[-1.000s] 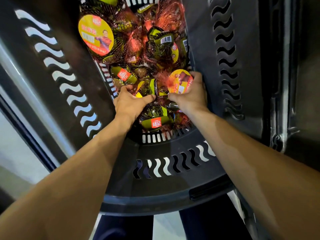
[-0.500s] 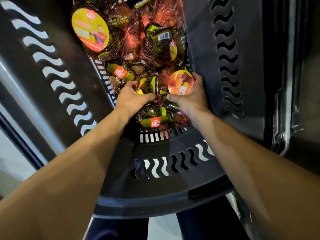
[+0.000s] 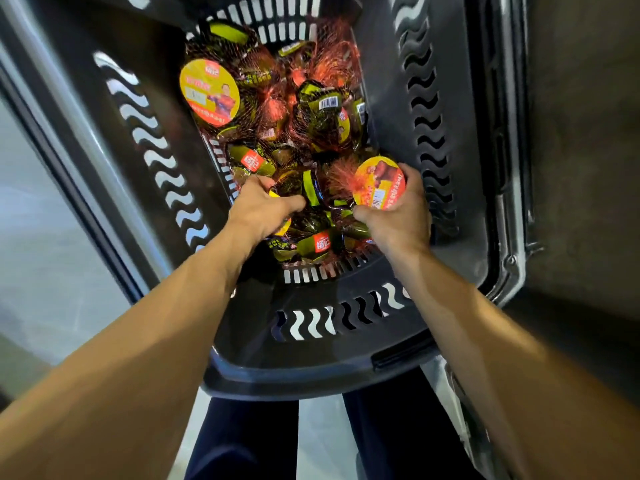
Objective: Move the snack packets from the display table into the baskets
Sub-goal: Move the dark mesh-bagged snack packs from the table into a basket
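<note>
Dark slotted basket [image 3: 311, 375] above pale floor [image 3: 52, 254]; netted snack packets [image 3: 311, 112] heaped inside. Hands, both reaching in: left hand [image 3: 259, 209] curled, gripping snack packets at near end; right hand [image 3: 398, 216] clasping round-labelled net bag [image 3: 379, 181].

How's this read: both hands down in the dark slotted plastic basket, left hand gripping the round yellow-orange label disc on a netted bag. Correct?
Wrong hand. The head view shows the right hand gripping the round yellow-orange label disc; the left hand grips green-wrapped snack packets beside it. Both hands are indeed down in the dark slotted plastic basket.
</note>
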